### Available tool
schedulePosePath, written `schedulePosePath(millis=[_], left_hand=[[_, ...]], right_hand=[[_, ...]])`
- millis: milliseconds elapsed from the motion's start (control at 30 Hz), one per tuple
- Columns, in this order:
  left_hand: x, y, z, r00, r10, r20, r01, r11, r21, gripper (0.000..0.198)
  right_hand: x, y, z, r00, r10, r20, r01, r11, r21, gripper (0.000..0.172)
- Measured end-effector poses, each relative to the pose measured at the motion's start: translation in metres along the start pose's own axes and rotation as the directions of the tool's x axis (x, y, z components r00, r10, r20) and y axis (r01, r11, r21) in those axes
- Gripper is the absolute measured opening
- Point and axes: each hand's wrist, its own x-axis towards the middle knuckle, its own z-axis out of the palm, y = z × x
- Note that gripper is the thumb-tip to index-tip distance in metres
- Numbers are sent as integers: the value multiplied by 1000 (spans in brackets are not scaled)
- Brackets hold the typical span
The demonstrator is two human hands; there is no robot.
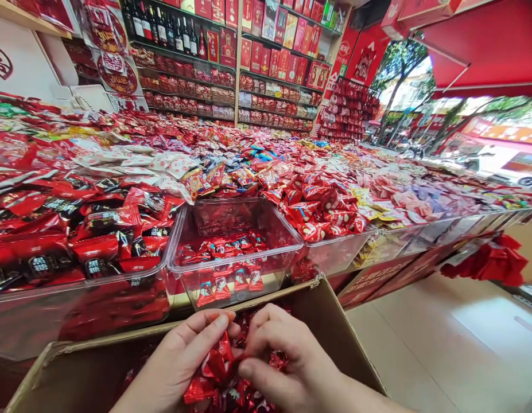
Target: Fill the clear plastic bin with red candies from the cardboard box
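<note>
Currently both hands are down in the cardboard box (317, 298), on loose red foil candies (201, 390). Right hand (291, 361) has its fingers closed on the foil. Left hand (183, 358) has its fingers curled beside it; grip unclear. Just past the box sits a clear bin (235, 258) holding red packets, with heaped candy (317, 212) behind.

Wall shelves (237, 86), tiled floor (420, 350), red awning (476, 49)
</note>
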Motion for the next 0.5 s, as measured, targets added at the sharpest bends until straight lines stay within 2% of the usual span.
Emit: schedulePosePath(millis=[67,133,200,233,300,367,433,500], left_hand=[[3,1,-3,1000,-7,1,7,1000,24,30],[6,-1,-6,999,-19,29,18,999,51,31],[10,-4,-8,994,-31,104,23,997,80,33],[11,-7,-9,989,-41,145,26,995,101,33],[13,-12,-9,974,-71,213,43,990,133,30],[12,-15,-7,963,-108,247,76,988,135,30],[10,-15,-6,965,-120,232,101,991,91,34],[6,-12,-4,979,-116,168,110,993,42,39]], right_hand=[[2,-1,-5,983,174,-50,-166,977,134,15],[3,0,-10,920,389,-49,-352,873,337,23],[4,3,-12,849,528,-21,-451,744,493,28],[5,4,-13,834,551,-15,-461,712,530,29],[4,8,-13,848,529,-31,-431,722,541,28],[2,10,-13,900,425,-95,-335,815,473,21],[-3,11,-14,958,227,-175,-172,943,283,11],[-8,9,-15,985,-6,-173,13,999,39,8]])
